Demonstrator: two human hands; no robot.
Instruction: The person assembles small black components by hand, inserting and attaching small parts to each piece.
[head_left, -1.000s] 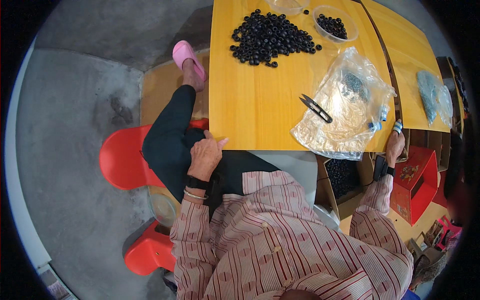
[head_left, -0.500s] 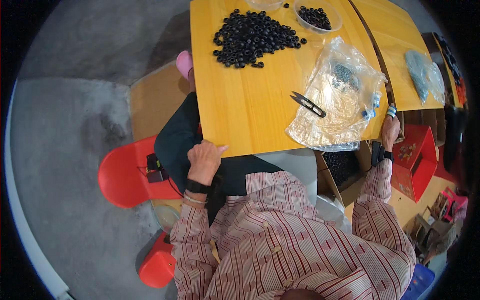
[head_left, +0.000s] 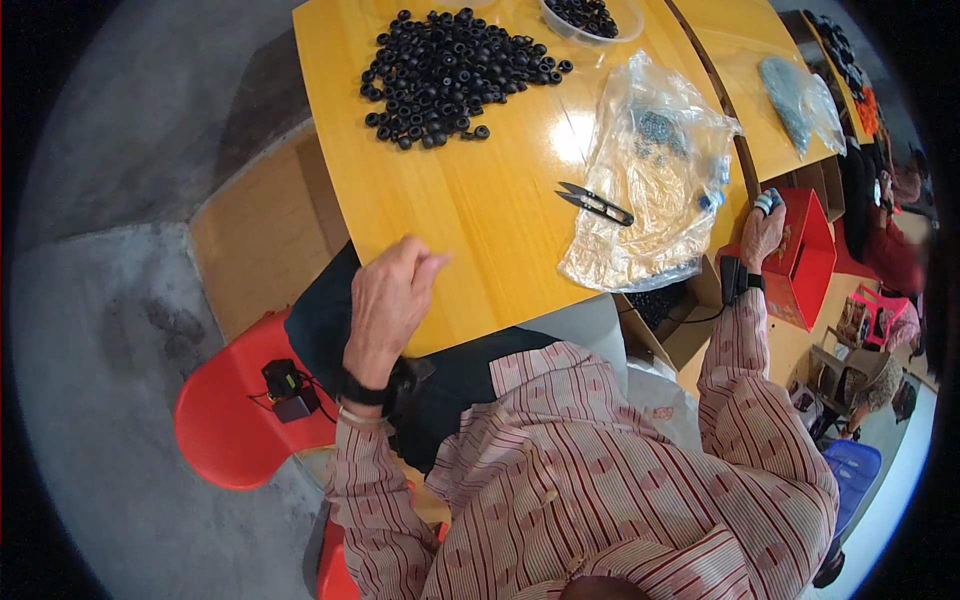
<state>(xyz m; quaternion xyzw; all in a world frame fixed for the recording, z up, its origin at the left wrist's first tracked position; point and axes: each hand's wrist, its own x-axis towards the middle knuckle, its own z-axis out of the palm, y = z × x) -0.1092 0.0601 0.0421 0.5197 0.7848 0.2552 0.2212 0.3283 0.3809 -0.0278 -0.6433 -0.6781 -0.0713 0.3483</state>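
My left hand (head_left: 388, 305) hovers over the near left corner of the yellow table (head_left: 470, 240), its fingers curled and thumb sticking out, slightly blurred. Nothing shows in it. My right hand (head_left: 764, 235) is closed beside the table's right edge, near a red box (head_left: 803, 262). Blue and white wraps (head_left: 768, 202) cover some of its fingers; whatever they grip, if anything, is hidden. Black thread snips (head_left: 597, 204) lie on a clear plastic bag (head_left: 640, 225) holding small bluish-grey pieces (head_left: 660, 135). Farther back spreads a pile of black ring-shaped beads (head_left: 440, 80).
A clear bowl (head_left: 590, 30) of black pieces stands at the far edge. Another bag (head_left: 790, 100) lies on the adjoining table. Below are an open cardboard box (head_left: 695, 320) and a red chair (head_left: 225, 420) with a small black device (head_left: 290, 390). People sit at far right.
My left hand has lifted off the table's near edge and moved over the corner, fingers curling. My right hand stays by the right edge. The whole view has shifted and turned.
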